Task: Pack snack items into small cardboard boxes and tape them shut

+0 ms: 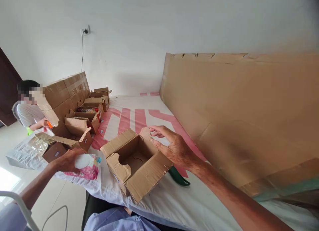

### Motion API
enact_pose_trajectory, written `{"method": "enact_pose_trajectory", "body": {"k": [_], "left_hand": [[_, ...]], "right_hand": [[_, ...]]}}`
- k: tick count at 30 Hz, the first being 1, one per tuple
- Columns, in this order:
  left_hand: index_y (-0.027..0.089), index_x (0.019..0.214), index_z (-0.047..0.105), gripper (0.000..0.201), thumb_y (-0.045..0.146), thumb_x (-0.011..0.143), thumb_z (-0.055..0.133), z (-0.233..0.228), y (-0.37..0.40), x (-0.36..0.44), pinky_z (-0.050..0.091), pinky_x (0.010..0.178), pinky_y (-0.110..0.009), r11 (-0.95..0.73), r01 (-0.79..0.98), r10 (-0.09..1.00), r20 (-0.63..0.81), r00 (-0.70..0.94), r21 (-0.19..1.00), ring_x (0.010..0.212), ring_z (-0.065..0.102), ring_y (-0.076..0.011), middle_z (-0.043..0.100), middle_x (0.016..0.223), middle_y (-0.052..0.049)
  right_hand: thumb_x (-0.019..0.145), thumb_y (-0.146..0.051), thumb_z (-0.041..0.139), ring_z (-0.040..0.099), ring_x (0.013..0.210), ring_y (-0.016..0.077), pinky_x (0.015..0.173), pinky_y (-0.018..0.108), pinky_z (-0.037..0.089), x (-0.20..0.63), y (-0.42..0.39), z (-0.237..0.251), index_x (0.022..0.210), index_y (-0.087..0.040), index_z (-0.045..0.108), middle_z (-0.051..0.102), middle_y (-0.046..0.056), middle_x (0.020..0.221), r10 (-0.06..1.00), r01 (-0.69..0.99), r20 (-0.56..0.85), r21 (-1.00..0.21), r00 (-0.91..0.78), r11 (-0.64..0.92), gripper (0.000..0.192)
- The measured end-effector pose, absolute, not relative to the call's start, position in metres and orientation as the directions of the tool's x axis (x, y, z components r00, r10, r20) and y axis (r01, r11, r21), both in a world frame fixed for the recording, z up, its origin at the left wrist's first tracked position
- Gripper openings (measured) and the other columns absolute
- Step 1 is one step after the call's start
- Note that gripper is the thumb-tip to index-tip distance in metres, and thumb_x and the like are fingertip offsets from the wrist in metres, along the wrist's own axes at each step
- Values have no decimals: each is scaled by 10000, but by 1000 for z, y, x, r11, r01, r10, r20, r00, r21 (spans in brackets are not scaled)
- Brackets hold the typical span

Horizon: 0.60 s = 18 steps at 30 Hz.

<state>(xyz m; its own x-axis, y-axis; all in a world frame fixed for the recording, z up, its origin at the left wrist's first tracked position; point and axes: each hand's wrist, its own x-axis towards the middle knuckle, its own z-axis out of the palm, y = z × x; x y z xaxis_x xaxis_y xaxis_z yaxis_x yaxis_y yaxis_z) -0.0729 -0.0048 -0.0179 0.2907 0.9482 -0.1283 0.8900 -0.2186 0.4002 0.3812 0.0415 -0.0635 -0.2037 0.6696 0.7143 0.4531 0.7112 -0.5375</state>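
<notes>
An open cardboard box (134,189) stands tilted toward me on the cloth-covered table, its flaps spread and its visible inside bare. At its far right flap, my right hand (171,146) has thumb and fingertips on the cardboard edge. My left hand (71,161) is closed around a pink wet wipes pack (91,169) with a white lid, left of the box at the table's near edge. Part of a dark green curved handle (179,178) shows beside the box's right side; the rest of that object is hidden.
Several open cardboard boxes (74,133) line the table's left side, one with red packets (87,110). Taped cardboard (74,88) stands behind them. A large cardboard panel (236,115) borders the right. Another person (30,113) sits at far left, holding something orange.
</notes>
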Motion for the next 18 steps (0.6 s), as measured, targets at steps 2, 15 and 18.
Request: {"method": "enact_pose_trajectory", "body": {"k": [2, 15, 18], "left_hand": [[327, 1173, 831, 725, 173, 472, 934, -34, 1, -74, 484, 1151, -579, -235, 875, 940, -129, 315, 424, 1285, 677, -500, 819, 1245, -80], [237, 953, 629, 682, 652, 496, 919, -91, 37, -127, 640, 810, -493, 159, 506, 905, 79, -418, 848, 1049, 771, -450, 804, 947, -126], [232, 957, 584, 754, 721, 482, 906, -97, 57, -129, 646, 742, -484, 196, 543, 870, 110, -480, 817, 1001, 769, -441, 780, 920, -138]], "right_hand": [[972, -295, 627, 782, 938, 251, 893, 451, 672, 384, 44, -69, 1325, -261, 683, 791, 89, 1143, 692, 451, 700, -567, -177, 689, 360], [855, -630, 755, 777, 819, 267, 758, 450, 672, 418, 71, -151, 1134, -213, 775, 823, 115, 987, 889, 233, 381, -916, 253, 326, 502], [821, -645, 776, 783, 791, 275, 756, 458, 671, 413, 77, -167, 1127, -201, 778, 828, 127, 984, 904, 142, 300, -953, 304, 269, 539]]}}
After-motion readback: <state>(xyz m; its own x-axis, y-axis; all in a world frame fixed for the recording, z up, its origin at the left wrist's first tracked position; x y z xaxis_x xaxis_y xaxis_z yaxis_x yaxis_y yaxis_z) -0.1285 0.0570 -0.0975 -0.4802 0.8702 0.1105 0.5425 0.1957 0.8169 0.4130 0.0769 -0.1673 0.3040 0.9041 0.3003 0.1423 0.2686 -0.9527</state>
